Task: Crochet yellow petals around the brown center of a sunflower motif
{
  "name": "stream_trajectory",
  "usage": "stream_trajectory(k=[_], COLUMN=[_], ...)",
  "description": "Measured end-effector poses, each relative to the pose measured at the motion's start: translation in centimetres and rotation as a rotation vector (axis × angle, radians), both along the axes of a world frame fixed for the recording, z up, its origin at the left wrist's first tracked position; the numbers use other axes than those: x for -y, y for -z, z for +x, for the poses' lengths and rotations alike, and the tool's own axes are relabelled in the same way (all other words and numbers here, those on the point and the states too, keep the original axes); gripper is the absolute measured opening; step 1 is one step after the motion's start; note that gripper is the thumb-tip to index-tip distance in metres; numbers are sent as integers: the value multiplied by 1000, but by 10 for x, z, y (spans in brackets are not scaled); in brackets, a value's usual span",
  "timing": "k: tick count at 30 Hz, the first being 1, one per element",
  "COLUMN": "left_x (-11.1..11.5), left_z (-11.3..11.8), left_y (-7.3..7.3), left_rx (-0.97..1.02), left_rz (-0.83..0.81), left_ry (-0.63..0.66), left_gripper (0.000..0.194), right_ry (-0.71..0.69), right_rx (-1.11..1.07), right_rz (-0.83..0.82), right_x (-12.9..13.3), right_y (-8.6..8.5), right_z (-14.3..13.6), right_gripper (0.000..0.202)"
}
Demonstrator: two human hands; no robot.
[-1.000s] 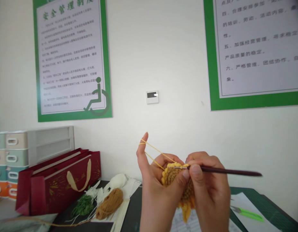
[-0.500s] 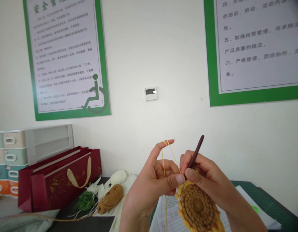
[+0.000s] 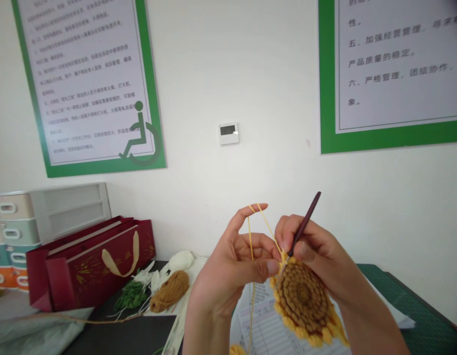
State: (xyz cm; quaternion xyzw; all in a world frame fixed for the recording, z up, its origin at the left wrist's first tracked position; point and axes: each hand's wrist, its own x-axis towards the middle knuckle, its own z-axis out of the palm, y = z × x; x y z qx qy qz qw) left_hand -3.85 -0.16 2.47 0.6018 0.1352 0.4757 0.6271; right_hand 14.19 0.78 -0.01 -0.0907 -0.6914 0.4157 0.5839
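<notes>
A round crochet piece, brown in the middle with a yellow scalloped edge, hangs between my hands above the papers. My left hand pinches its upper left edge between thumb and fingers. Yellow yarn loops over the raised left index finger and runs down to the piece; another strand drops below the hand. In my right hand is a crochet hook with a dark purple handle, its metal tip at the yellow edge near the left thumb. The exact stitch at the tip is too small to tell.
On the dark table at left lie a brown yarn skein, green yarn and white yarn. Behind them stand a red gift bag and a drawer unit. Printed papers and a green cutting mat lie beneath my hands.
Both hands and the crochet piece sit slightly higher in view. The right hand has tilted the hook more to the right, and more of the piece's scalloped lower edge shows.
</notes>
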Motion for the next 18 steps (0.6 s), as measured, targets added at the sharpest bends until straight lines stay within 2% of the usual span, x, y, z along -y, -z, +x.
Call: stream_trajectory(k=[6,9,12,16,18], left_x=[17,23,25,25,25], left_z=[3,4,5,7,7], left_y=[-2,-1,-1,-1,0], left_rx=[37,61,82,102,99], left_rz=[-19,21,25,20,31], left_ry=[-120,-177,-166,-158,-190], left_gripper=[115,123,129,130,131], right_ry=[-51,33,114,32,19], right_rx=[-154,-193,-243,-294,-301], right_rz=[13,144,222,164,190], right_x=[2,4,5,4,3], right_y=[2,2,2,3,4], right_z=[-8,-11,-16,-21,-22], right_gripper=[19,18,18,15,13])
